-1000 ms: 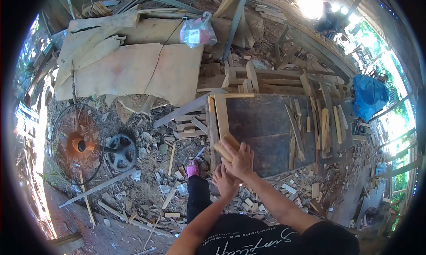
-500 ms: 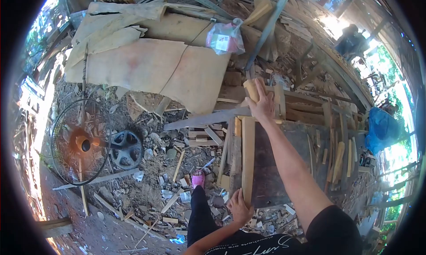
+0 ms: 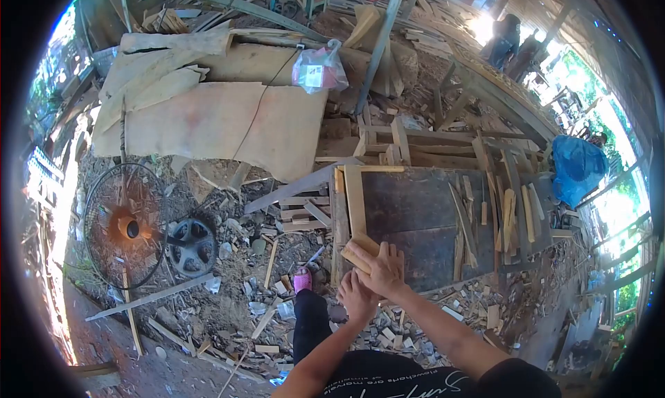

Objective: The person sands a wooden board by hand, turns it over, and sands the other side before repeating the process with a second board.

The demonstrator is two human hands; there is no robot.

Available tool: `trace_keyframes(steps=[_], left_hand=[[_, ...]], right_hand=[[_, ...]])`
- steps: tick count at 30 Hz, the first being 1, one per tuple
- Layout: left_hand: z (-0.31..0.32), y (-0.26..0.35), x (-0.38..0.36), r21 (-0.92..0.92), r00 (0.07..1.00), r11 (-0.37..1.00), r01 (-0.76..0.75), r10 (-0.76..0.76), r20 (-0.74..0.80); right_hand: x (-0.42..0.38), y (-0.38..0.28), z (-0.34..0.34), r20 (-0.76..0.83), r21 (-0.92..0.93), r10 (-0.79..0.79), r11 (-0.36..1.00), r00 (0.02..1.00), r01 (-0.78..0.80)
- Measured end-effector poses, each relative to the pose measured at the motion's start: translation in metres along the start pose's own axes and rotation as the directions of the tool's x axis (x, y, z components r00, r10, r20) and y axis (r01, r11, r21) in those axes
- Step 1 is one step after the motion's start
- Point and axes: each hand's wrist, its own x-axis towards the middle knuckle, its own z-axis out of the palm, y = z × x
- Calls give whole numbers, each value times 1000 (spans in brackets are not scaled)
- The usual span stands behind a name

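My right hand point(image 3: 384, 268) is closed over a block of pale wood point(image 3: 361, 252). The block rests on the near part of a long wooden plank point(image 3: 355, 198), which lies along the left edge of a dark work board point(image 3: 422, 225). Just below, and close against the right, my left hand point(image 3: 358, 297) has its fingers curled at the plank's near end; part of that grip is hidden. Whether the block has a blade or abrasive underneath does not show.
Wooden strips point(image 3: 509, 218) lie on the board's right side. Left stand a fan point(image 3: 130, 229) and its black base point(image 3: 192, 247). Pale sheets point(image 3: 215, 121) carry a plastic bag point(image 3: 319, 69). A blue bag point(image 3: 580, 169) hangs right; another person point(image 3: 503, 43) is behind. Scraps cover the ground.
My right hand has drawn the wooden block from the plank's far end back to its near end, beside my left hand. The view has shifted slightly.
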Motion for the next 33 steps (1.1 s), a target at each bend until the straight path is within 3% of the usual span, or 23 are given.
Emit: trace_keyframes(steps=[3,8,12,15,17,19,21,23,26,28,31,33], left_hand=[[-10,8,1,-10,998,999,40,-40,57],[-13,7,7,-52,987,993,102,-94,133],[-16,6,8,-94,986,991,96,-81,148],[-17,7,8,-95,989,991,89,-76,130],[-17,6,9,-90,992,993,77,-68,107],[-15,8,4,-95,993,994,49,-39,108],[-14,8,3,-74,994,995,66,-59,91],[-16,11,3,-50,996,998,36,-32,77],[-11,10,1,-58,1000,998,20,-19,18],[-3,10,-3,-28,1000,1000,5,-5,6],[-2,8,4,-3,998,1000,-31,31,-57],[-11,8,1,4,997,999,46,-47,68]], right_hand=[[59,7,6,14,-18,-23,1000,1000,23],[201,30,27,-150,-70,-8,998,989,-3],[320,58,30,-101,50,146,989,984,-142],[347,69,15,-160,51,257,966,953,-252],[327,72,1,-195,56,334,943,922,-329],[260,60,-18,-291,21,138,990,947,-138],[175,47,-23,-324,115,31,993,946,7],[89,29,-22,-174,114,75,992,982,-56],[4,5,-11,-159,121,68,991,985,-48],[-14,-5,-4,-62,-33,-20,999,998,18],[10,-4,2,-16,-63,-50,997,999,49],[55,-1,7,29,-96,-34,995,999,37]])
